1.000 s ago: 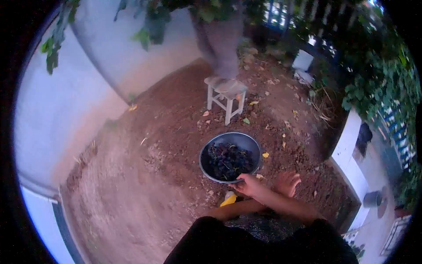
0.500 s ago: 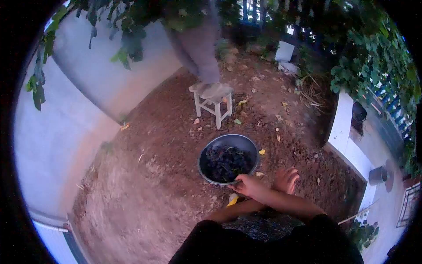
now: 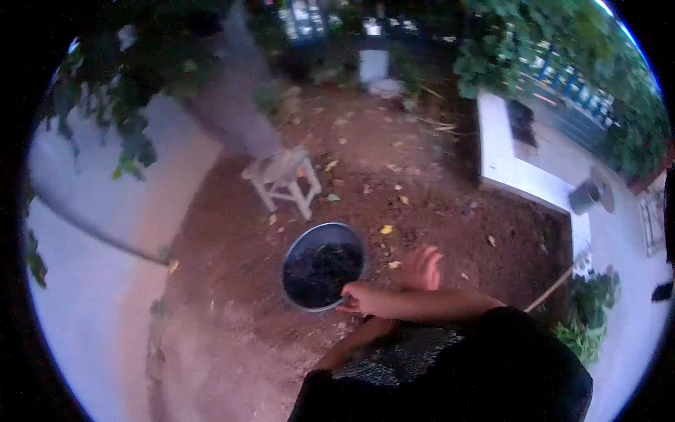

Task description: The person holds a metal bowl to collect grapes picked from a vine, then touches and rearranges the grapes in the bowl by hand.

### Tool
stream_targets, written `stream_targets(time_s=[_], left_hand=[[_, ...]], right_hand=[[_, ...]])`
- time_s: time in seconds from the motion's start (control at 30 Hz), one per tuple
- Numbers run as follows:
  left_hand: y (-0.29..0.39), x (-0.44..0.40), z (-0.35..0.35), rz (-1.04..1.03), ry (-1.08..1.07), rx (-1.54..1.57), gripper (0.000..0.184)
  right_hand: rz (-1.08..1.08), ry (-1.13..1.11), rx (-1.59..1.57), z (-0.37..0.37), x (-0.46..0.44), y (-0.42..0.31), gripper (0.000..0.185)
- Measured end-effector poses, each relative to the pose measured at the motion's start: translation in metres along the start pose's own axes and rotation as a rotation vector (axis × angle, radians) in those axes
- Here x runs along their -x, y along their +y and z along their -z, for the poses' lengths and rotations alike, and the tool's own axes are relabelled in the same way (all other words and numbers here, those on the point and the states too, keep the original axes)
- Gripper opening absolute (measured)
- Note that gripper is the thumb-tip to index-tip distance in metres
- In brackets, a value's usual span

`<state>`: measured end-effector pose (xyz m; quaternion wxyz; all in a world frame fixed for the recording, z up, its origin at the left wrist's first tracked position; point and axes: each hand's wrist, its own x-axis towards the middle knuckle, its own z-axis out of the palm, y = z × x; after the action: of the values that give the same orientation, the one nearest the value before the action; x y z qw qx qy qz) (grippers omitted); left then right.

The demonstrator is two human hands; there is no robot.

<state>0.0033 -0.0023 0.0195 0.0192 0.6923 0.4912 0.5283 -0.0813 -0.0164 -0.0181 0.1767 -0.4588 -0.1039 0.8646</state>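
Note:
A round grey basin [image 3: 292,276] holds dark bunches of grapes [image 3: 323,271] and hangs tilted over the bare soil. My right hand [image 3: 362,299] grips its near right rim, fingers closed over the edge. Crossing beneath my right forearm, my left arm reaches to the right. My left hand [image 3: 420,271] is beyond that forearm, fingers spread and holding nothing, apart from the basin. Some blur softens the grapes and fingers.
A small wooden stool [image 3: 285,172] stands past the basin, with a person's grey-clothed legs [image 3: 235,98] at it. Vine leaves hang overhead. A pale wall [image 3: 105,183] lies left; a low white ledge [image 3: 524,179] and a grey bucket [image 3: 585,197] are right.
My view has turned to the right, so the stool, wall and basin sit further left. My right hand still holds the basin's rim; my left hand stays spread.

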Motion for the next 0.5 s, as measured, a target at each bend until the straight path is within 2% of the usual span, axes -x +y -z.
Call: stream_targets(time_s=[0.07, 0.17, 0.23, 0.5], left_hand=[[0.004, 0.001, -0.002, 0.023, -0.029, -0.028, 0.032], [-0.01, 0.011, 0.003, -0.058, 0.042, 0.014, 0.034], [-0.01, 0.01, 0.006, -0.022, -0.139, 0.035, 0.034], [-0.01, -0.001, 0.01, -0.025, -0.136, 0.005, 0.039]], right_hand=[[-0.059, 0.012, -0.041, -0.002, 0.012, -0.003, 0.033], [-0.112, 0.004, 0.014, -0.003, 0.009, -0.005, 0.033], [-0.125, 0.025, -0.035, -0.002, 0.005, -0.007, 0.036], [-0.16, -0.039, -0.016, -0.004, 0.013, -0.015, 0.039]])
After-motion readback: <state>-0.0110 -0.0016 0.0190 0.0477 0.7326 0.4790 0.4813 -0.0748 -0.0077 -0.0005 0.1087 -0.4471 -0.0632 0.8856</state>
